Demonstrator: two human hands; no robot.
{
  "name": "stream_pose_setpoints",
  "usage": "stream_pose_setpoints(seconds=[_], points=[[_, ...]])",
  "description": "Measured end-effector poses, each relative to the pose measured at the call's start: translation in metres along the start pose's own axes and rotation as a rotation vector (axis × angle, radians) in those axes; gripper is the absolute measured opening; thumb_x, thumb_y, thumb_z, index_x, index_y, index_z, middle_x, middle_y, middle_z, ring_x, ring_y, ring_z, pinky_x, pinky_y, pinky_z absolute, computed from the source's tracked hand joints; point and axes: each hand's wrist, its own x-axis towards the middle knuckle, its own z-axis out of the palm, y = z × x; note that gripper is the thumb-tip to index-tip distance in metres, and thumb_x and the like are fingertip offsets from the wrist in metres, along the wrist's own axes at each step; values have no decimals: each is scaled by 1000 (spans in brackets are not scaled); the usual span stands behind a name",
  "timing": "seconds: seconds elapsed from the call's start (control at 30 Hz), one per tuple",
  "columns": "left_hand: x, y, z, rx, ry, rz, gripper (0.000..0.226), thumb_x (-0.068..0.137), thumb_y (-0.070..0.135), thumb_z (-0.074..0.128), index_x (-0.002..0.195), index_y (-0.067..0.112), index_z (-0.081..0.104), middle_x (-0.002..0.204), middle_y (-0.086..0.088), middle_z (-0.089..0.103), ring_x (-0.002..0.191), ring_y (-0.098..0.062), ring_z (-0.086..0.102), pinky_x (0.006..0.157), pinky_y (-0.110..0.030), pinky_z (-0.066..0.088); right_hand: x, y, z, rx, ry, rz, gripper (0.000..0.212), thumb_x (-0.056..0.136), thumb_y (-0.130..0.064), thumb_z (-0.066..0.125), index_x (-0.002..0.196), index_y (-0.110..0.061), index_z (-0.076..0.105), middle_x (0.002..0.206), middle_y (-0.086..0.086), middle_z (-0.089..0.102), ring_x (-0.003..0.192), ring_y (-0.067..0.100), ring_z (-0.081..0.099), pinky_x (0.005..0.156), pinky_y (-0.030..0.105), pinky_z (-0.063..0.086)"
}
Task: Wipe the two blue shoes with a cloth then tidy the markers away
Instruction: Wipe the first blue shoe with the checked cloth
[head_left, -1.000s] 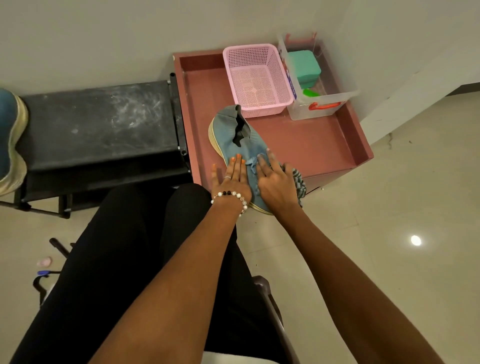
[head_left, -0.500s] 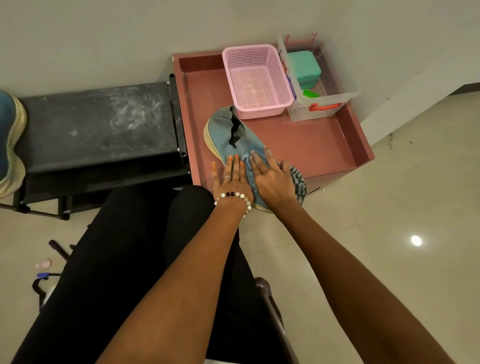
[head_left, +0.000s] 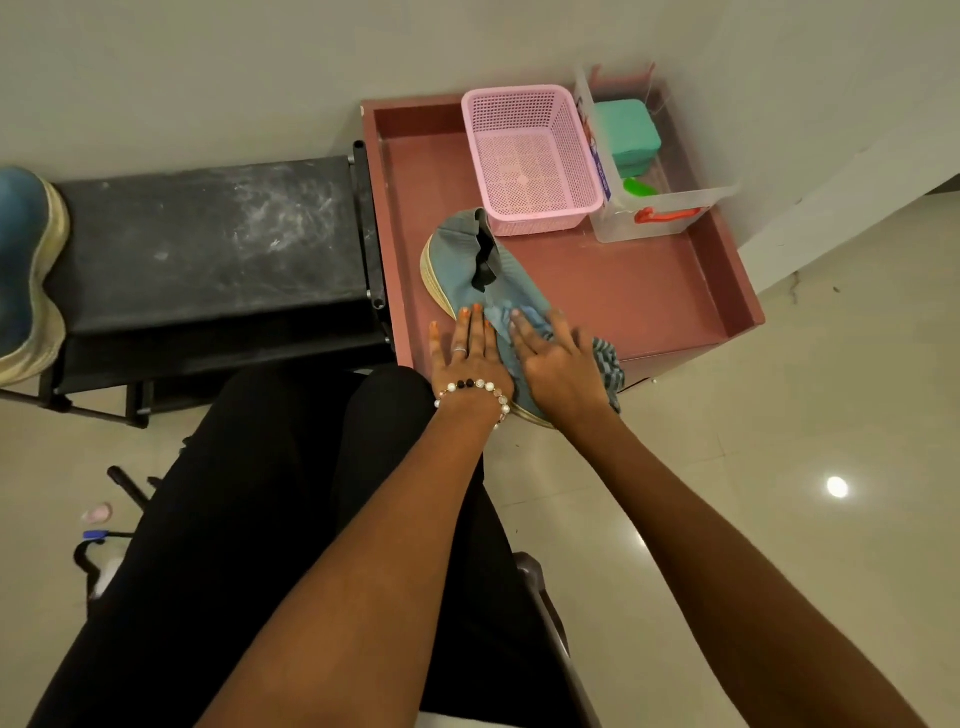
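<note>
**Both hands flat on blue shoe, striped cloth under right palm**

Left hand (head_left: 470, 358), fingers straight and laid side by side, rests flat on the near part of the blue shoe (head_left: 480, 270); nothing pinched. Beaded bracelet (head_left: 470, 387) on that wrist, ring on one finger. Right hand (head_left: 558, 358) just beside it, fingers spread and straight, presses a striped cloth (head_left: 608, 364) against the shoe's upper; cloth bunches out past the hand toward the tray's front edge.

Shoe lies in the red tray (head_left: 675, 291), along its left wall, heel end toward the far side, toe end hanging over the front left corner toward the person. Pale sole edge shows along the left side.

Pink basket (head_left: 530, 156) stands at the tray's far edge, its near wall just beside the shoe's heel. Clear bin (head_left: 670, 218) sits to the right of the basket in the far right corner; a teal box (head_left: 626, 130) and something green inside, red handle on the near wall.

Second blue shoe (head_left: 26, 270) rests at the left end of a black bench (head_left: 208, 244), well apart from the tray. Black-clad legs fill the lower view.
</note>
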Motion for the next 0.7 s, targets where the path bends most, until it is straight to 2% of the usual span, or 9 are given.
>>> stream_pose_setpoints(seconds=[0.07, 0.13, 0.17, 0.23, 0.33, 0.43, 0.57, 0.63, 0.7], points=[[1, -1, 0, -3, -20, 8, 63, 103, 30, 19, 148, 10, -20, 153, -6, -33, 140, -22, -32, 107, -55, -21, -22, 4, 10, 31, 29, -13, 50, 74, -14, 70, 123, -9, 62, 131, 3, 58, 116, 30, 34, 74, 42, 48], [3, -2, 1, -13, -36, 10, 68, 103, 34, 23, 148, 11, -21, 152, -5, -35, 140, -22, -32, 108, -55, -20, -32, 4, 8, 72, -9, -20, 58, 71, -16, 76, 127, -9, 59, 134, 3, 56, 117, 30, 31, 76, 46, 47], [4, -3, 0, -20, -47, 16, 70, 102, 36, 26, 148, 10, -21, 152, -5, -35, 140, -22, -32, 108, -56, -19, -31, 3, 7, 69, -28, -15, 60, 75, -19, 73, 132, -10, 54, 138, 2, 52, 119, 30, 27, 79, 47, 46], [5, -6, -2, -39, -75, 37, 75, 101, 39, 31, 148, 10, -20, 152, -5, -36, 139, -21, -33, 109, -57, -18, -19, -1, 5, 8, -70, 22, 58, 90, -26, 56, 144, -15, 37, 149, -3, 37, 124, 30, 16, 86, 47, 42], [8, -8, -2, -51, -89, 55, 80, 100, 45, 31, 148, 10, -22, 152, -6, -36, 139, -21, -33, 109, -57, -17, 7, -10, -7, -52, -116, 80, 54, 95, -33, 41, 146, -19, 33, 152, -8, 31, 133, 32, 28, 88, 42, 42], [8, -8, -4, -65, -110, 50, 75, 101, 42, 28, 148, 11, -22, 153, -4, -34, 140, -20, -32, 110, -58, -15, 40, -12, -13, 28, -173, 4, 52, 102, -28, 26, 151, -16, 11, 159, -7, 6, 142, 31, 11, 99, 46, 28], [9, -9, -5, -78, -119, 62, 72, 101, 40, 27, 150, 15, -20, 153, -3, -35, 140, -19, -33, 109, -59, -16, 74, -17, -26, 8, -188, 32, 50, 101, -25, 28, 149, -16, 19, 158, -7, 7, 142, 30, 3, 103, 47, 23], [8, -8, -4, -73, -129, 62, 72, 101, 41, 26, 149, 15, -20, 152, -4, -36, 139, -19, -34, 108, -60, -16, 68, -17, -26, 29, -193, 19, 50, 101, -26, 28, 149, -16, 18, 158, -6, 9, 142, 30, 6, 103, 48, 23], [8, -7, -3, -42, -122, 64, 73, 101, 42, 26, 148, 14, -21, 151, -4, -37, 139, -20, -35, 108, -60, -16, 53, -12, -19, 47, -167, -2, 51, 99, -25, 27, 150, -16, 20, 158, -4, 15, 139, 32, 15, 99, 46, 28]])
